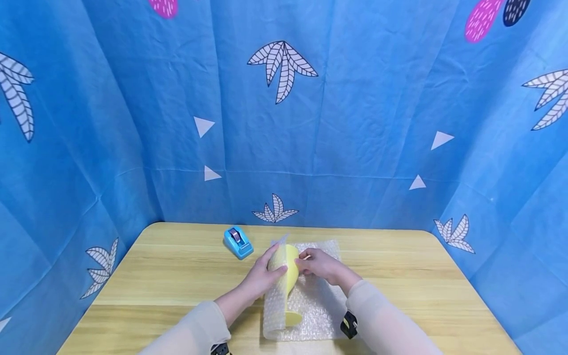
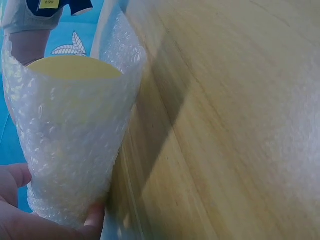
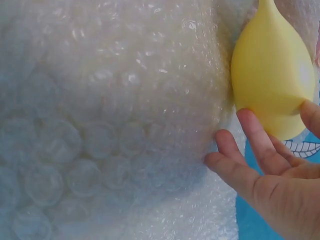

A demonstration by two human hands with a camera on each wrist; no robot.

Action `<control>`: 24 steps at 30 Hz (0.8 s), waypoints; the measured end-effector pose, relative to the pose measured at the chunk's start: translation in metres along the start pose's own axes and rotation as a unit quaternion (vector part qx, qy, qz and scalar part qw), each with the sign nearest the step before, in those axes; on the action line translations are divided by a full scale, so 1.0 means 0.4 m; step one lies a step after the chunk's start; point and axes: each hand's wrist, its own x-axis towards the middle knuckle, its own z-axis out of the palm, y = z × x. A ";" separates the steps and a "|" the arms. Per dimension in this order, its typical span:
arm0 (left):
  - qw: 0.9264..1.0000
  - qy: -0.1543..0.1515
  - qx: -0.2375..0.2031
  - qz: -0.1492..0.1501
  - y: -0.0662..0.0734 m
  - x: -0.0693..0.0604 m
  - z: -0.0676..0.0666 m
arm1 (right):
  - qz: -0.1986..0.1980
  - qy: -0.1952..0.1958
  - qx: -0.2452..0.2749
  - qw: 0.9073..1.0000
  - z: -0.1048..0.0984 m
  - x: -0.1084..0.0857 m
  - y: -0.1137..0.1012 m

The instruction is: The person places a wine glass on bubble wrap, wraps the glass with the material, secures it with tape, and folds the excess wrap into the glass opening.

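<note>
A yellow wine glass (image 1: 292, 276) lies on its side on a sheet of bubble wrap (image 1: 317, 310), its round foot toward the person. The left edge of the wrap is folded up over the glass. My left hand (image 1: 263, 277) holds that fold against the bowl, thumb on top. In the left wrist view, the foot (image 2: 75, 67) shows above the wrap, with fingers (image 2: 95, 216) around the lower end. From the right, my right hand (image 1: 322, 265) grips the bowl near its rim. The right wrist view shows its thumb and fingertips (image 3: 246, 116) on the yellow bowl (image 3: 272, 75).
A blue tape dispenser (image 1: 238, 242) stands on the wooden table (image 1: 191, 276), to the left beyond the wrap. Behind and at both sides hangs a blue curtain (image 1: 355, 123) with leaf patterns. A dark band (image 1: 349, 324) sits at the right wrist.
</note>
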 end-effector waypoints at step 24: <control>0.998 0.011 0.066 -0.002 0.018 -0.010 0.020 | 0.007 0.011 -0.005 1.000 -0.002 0.008 -0.005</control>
